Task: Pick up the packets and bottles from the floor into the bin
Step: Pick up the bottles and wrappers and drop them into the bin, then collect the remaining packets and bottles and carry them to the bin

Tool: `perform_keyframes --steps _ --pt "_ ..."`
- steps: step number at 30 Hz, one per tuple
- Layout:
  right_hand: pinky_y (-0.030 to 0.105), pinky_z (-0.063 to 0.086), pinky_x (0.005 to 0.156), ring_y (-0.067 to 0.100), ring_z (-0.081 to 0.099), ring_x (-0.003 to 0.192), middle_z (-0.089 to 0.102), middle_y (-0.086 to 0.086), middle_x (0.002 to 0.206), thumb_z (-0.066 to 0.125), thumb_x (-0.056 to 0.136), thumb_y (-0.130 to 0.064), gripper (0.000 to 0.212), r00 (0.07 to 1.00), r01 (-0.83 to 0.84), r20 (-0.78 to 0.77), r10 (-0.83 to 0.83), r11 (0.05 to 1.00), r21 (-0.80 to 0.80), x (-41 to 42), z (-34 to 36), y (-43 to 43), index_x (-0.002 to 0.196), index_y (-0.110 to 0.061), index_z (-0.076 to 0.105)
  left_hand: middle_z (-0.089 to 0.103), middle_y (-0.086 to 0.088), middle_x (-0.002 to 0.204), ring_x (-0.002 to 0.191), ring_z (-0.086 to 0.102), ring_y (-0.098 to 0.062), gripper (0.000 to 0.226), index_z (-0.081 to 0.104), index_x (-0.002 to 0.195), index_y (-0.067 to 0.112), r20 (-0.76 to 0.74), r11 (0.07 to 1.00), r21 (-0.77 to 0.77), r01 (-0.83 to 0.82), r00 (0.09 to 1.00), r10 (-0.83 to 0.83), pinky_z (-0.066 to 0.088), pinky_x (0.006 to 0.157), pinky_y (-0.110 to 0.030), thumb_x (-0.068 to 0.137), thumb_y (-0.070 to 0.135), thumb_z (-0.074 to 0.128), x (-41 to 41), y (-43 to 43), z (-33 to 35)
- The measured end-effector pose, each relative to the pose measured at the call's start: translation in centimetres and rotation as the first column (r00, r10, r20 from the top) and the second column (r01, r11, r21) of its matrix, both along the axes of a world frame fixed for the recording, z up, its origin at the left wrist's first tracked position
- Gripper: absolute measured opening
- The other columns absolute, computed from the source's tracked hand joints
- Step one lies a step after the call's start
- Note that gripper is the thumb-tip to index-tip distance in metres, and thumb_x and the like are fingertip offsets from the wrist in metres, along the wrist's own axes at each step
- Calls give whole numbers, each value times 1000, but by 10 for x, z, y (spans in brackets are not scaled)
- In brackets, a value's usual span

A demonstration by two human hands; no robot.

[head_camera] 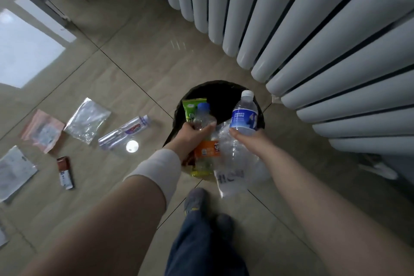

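Observation:
A black bin [220, 94] stands on the tiled floor below a radiator. Over its opening my left hand [191, 135] grips an orange-labelled bottle [205, 152] together with a green packet [190, 107]. My right hand [249, 139] holds a blue-labelled water bottle [244, 114] and a clear plastic packet [237, 170] over the bin. On the floor to the left lie a clear bottle with a purple label [125, 132], a clear packet [87, 120], a pink packet [42, 130], a brown sachet [65, 172] and a white packet [13, 172].
A white column radiator [313, 29] runs along the right, close to the bin. A metal furniture leg [44, 4] stands at the upper left. My feet in grey shoes [197, 199] are just in front of the bin.

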State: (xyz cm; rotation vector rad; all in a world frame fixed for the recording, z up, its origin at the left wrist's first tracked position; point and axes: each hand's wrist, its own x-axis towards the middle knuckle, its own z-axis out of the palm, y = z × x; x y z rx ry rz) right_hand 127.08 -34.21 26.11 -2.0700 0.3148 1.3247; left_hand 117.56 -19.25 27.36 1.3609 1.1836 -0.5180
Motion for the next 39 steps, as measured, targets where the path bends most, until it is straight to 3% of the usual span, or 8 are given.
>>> perform_keyframes --steps 5,11,15,18,22,31,37,39 --pt "41 42 102 34 47 122 47 17 137 57 76 -60 81 957 -230 143 251 961 -152 8 -32 19 136 -10 36 37 -14 148 131 41 -34 83 18 148 20 -123 972 180 152 984 -132 36 107 -43 82 59 50 20 5 -35" --pt "42 18 117 31 14 142 17 15 155 45 93 -36 63 724 -557 303 620 784 -274 2 -15 10 145 -10 19 18 -17 156 140 24 -37 70 17 148 24 -219 790 336 513 858 -465 26 111 -45 89 50 44 10 12 -23" --pt "45 16 118 31 5 144 12 12 156 46 93 -33 65 542 -684 312 780 626 -374 -6 9 7 146 -15 14 23 -14 154 139 26 -34 62 23 146 18 -320 510 489 707 690 -650 26 110 -43 92 42 43 5 16 5" --pt "49 15 117 31 3 144 9 12 157 43 94 -32 63 354 -740 302 885 463 -488 -14 33 9 146 -16 11 35 -11 146 134 33 -31 59 28 143 16 -385 321 592 739 610 -693 29 106 -41 91 39 44 -5 15 28" --pt "53 15 115 34 4 144 11 14 156 41 94 -26 60 168 -735 321 932 335 -590 -30 63 13 145 -14 11 40 -11 143 133 34 -30 56 32 140 15 -391 238 691 683 630 -671 25 108 -41 90 36 46 -31 14 60" --pt "56 14 113 35 5 144 15 15 155 43 93 -27 61 -89 -713 351 932 186 -676 -110 111 40 145 -12 14 38 -13 146 141 26 -30 53 39 136 14 -365 323 759 565 780 -508 16 114 -45 87 29 53 -168 31 114" --pt "60 24 108 38 25 139 36 19 147 63 80 -22 67 -248 -712 393 885 108 -693 -217 128 99 139 -7 35 33 -13 151 143 22 -30 53 38 139 14 -369 431 785 446 894 -252 13 114 -44 89 27 50 -301 58 135" --pt "61 39 96 40 47 125 56 20 131 80 59 -22 74 -303 -703 367 880 54 -709 -261 132 125 125 -5 53 36 -14 149 141 27 -32 53 41 137 14 -378 436 799 414 910 -171 17 113 -44 87 26 53 -351 69 139"
